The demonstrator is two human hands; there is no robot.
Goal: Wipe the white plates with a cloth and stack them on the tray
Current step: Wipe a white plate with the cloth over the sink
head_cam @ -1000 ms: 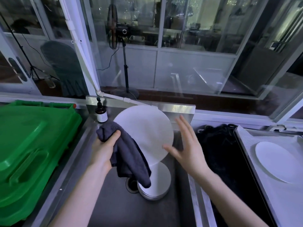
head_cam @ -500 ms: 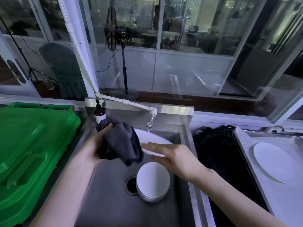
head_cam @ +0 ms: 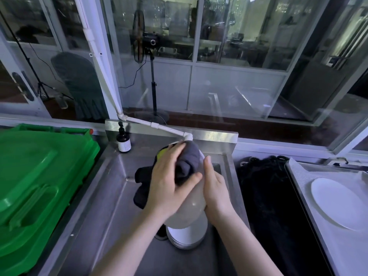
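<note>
Above the steel sink (head_cam: pixel 111 198) I hold a white plate (head_cam: pixel 189 214) tilted toward me. My right hand (head_cam: pixel 216 188) grips its right edge, thumb on the face. My left hand (head_cam: pixel 171 182) presses a dark grey cloth (head_cam: pixel 188 162) against the plate's upper face, with the cloth bunched under fingers and thumb; a loose end hangs off to the left. Under the held plate, a stack of white plates (head_cam: pixel 188 236) sits on the sink bottom near the drain. One white plate (head_cam: pixel 338 202) lies on the lined metal tray (head_cam: pixel 298 176) at the right.
A green plastic bin lid (head_cam: pixel 37 182) fills the left side. A brown pump bottle (head_cam: pixel 123 140) stands at the sink's back left corner. A white tap pipe (head_cam: pixel 159 126) reaches over the sink. A black basket (head_cam: pixel 268 196) lies between sink and tray.
The plate went from upright to flat and now tilts face up toward me. My left hand brought the cloth onto its face. My right hand shifted from open beside the plate to gripping its edge.
</note>
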